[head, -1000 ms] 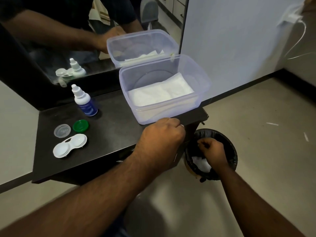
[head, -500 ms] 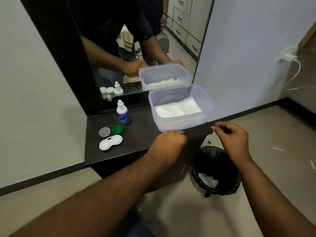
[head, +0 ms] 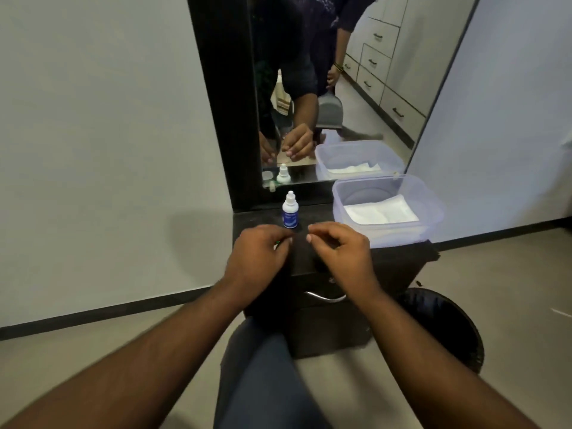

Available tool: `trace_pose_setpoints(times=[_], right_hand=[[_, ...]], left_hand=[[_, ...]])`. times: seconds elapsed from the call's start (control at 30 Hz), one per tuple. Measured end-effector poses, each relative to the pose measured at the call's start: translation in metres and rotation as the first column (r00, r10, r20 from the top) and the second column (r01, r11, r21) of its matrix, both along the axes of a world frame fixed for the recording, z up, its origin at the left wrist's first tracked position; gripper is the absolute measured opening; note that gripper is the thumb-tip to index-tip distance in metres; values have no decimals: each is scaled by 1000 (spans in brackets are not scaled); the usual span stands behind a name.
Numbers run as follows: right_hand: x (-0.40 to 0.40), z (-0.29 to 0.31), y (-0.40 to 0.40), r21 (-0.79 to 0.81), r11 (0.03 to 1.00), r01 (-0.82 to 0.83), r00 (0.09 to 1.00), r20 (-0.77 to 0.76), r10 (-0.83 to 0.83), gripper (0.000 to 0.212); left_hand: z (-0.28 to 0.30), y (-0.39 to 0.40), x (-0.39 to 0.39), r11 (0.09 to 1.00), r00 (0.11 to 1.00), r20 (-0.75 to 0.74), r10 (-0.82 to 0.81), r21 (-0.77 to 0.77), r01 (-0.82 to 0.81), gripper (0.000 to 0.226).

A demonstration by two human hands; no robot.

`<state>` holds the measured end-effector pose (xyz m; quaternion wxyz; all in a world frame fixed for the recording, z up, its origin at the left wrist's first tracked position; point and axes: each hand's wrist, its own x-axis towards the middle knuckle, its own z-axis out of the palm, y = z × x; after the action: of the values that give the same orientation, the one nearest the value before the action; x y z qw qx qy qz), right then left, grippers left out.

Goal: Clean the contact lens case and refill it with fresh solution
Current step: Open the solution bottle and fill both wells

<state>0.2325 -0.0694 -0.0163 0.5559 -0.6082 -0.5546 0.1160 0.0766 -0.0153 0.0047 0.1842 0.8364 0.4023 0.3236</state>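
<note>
While your hands hover together over the desk [head: 399,258], the case lies hidden under the left hand [head: 258,258], so refilling looks undone. The capped bottle [head: 290,212] stands just behind. Both hands are curled; the right hand [head: 340,252] seems empty, but I cannot tell the left's hold.

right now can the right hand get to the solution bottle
Probably yes. The right hand hovers over the counter just in front of the bottle, which stands upright and capped with nothing between them. The tub sits off to the right, out of the way.
</note>
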Motion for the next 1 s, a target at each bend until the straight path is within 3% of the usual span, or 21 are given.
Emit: trace_pose_setpoints(times=[0.13,0.27,0.43,0.63,0.73,1.0], right_hand=[[-12,-1,46,-155,987,36,980,-189,-66,39],[-10,-9,80,-298,953,-61,959,-283,-27,66],[-10,-14,89,-268,952,-150,971,-220,91,34],[-6,-15,89,-253,945,-206,954,-267,136,32],[-6,-16,91,-245,946,-212,943,-304,133,30],[-9,-14,91,-230,957,-179,951,-289,109,30]], left_hand=[[8,22,-11,984,973,177,150,-125,-129,20],[11,48,-8,966,944,290,156,-244,-85,27],[15,78,5,950,941,339,-4,-292,109,40],[9,94,20,926,943,298,-151,-290,240,39],[4,94,24,933,928,358,-105,-287,216,34],[-10,91,29,996,955,294,-27,-74,51,31]])
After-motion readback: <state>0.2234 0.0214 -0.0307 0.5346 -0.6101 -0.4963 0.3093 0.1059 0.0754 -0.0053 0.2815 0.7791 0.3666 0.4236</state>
